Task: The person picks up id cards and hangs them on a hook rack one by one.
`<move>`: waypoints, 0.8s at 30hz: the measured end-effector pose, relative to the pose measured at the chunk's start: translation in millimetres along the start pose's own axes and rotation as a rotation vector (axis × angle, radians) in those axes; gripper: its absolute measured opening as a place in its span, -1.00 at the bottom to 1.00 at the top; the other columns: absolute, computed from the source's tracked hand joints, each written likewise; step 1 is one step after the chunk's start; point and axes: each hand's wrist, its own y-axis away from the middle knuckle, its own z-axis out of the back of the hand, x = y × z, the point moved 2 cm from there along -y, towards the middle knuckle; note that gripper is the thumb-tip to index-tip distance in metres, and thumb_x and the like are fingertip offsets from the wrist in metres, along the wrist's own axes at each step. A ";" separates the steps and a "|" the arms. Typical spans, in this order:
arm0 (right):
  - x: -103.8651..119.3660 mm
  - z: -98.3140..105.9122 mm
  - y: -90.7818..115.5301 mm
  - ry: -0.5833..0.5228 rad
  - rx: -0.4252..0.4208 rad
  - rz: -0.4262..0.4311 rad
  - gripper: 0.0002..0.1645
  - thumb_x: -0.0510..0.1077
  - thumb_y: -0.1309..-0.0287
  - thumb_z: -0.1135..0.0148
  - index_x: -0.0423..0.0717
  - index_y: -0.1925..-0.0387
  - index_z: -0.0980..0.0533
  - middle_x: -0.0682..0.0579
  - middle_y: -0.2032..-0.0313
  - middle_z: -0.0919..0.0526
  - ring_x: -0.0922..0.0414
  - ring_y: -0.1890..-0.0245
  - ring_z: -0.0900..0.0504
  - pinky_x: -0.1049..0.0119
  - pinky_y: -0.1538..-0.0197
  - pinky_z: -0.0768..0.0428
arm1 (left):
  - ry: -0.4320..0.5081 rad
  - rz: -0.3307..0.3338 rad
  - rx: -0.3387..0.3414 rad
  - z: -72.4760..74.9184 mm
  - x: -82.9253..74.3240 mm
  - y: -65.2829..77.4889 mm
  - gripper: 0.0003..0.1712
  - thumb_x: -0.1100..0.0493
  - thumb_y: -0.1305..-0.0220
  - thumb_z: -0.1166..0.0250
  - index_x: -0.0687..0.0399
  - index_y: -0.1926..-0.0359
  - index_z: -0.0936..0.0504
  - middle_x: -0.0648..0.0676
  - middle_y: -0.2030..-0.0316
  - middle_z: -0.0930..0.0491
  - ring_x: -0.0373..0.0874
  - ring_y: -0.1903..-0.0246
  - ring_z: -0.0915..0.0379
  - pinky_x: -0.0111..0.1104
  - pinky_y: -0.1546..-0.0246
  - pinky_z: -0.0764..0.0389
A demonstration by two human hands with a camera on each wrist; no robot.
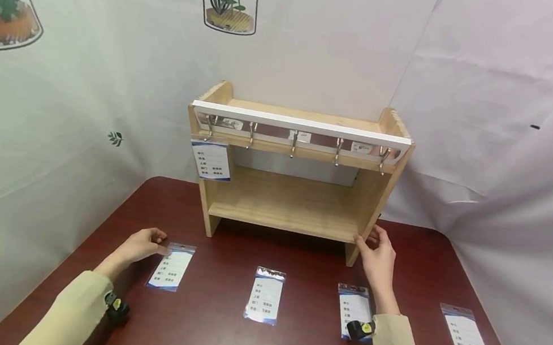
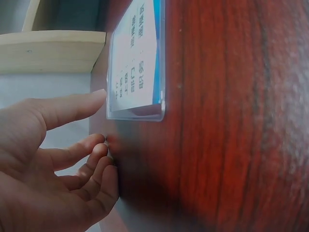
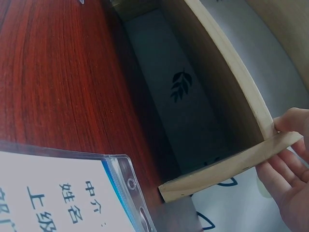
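Observation:
My left hand (image 1: 142, 245) rests at the left of a clear badge holder (image 1: 172, 267) with a printed white card, lying flat on the table. In the left wrist view the thumb tip is right at the edge of this badge holder (image 2: 137, 63), and the other fingers bend loosely down to the tabletop. With my right hand (image 1: 377, 259) I grip the right side panel of a small wooden shelf (image 1: 286, 199), thumb in front and fingers behind, as the right wrist view shows. Another badge holder (image 1: 212, 160) hangs from the leftmost hook of the shelf's white hook rail (image 1: 302, 123).
Further badge holders lie on the dark red table (image 1: 217, 336): one in the middle (image 1: 264, 296), one under my right wrist (image 1: 350, 306), one at the far right (image 1: 468, 336). Several metal hooks line the rail. Patterned white cloth (image 1: 83, 116) encloses the back and sides.

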 end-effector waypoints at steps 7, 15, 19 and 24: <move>0.0 0.1 0.0 -0.001 -0.006 0.000 -0.42 -0.22 -0.21 -0.40 -0.33 -0.22 -0.45 -0.30 -0.01 -0.66 -0.15 -0.01 -0.65 0.75 0.24 -0.43 | -0.001 -0.018 0.002 -1.8 0.1 0.6 -0.29 0.11 -0.07 -0.53 0.51 -0.08 -0.44 0.31 0.12 -0.51 0.16 0.12 -0.43 0.01 0.05 -0.46; 0.8 -1.0 0.5 -0.022 -0.005 0.002 -0.43 -0.23 -0.21 -0.40 -0.33 -0.20 -0.46 -0.32 -0.01 -0.66 -0.18 -0.01 -0.65 0.75 0.23 -0.43 | -0.048 -0.068 -0.009 -3.7 -0.1 -1.1 -0.32 0.14 -0.03 -0.56 0.50 -0.04 -0.47 0.31 0.16 -0.53 0.15 0.15 -0.45 0.03 0.07 -0.48; 0.4 -0.9 0.0 -0.019 -0.005 -0.002 -0.43 -0.23 -0.21 -0.41 -0.32 -0.20 -0.46 -0.30 -0.01 -0.66 -0.15 -0.01 -0.65 0.74 0.23 -0.43 | -0.052 -0.070 -0.015 -4.5 -1.8 -2.1 -0.36 0.15 -0.02 -0.56 0.47 0.00 -0.50 0.28 0.18 -0.54 0.13 0.17 -0.46 0.00 0.09 -0.48; 0.9 -0.6 -0.4 -0.014 -0.005 0.003 -0.42 -0.23 -0.20 -0.41 -0.33 -0.21 -0.46 -0.30 -0.01 -0.66 -0.13 0.00 -0.65 0.74 0.24 -0.43 | -0.051 -0.076 -0.017 -4.8 -1.8 -2.8 -0.40 0.17 -0.01 -0.56 0.44 0.03 -0.51 0.22 0.22 -0.53 0.08 0.21 -0.45 -0.10 0.15 -0.47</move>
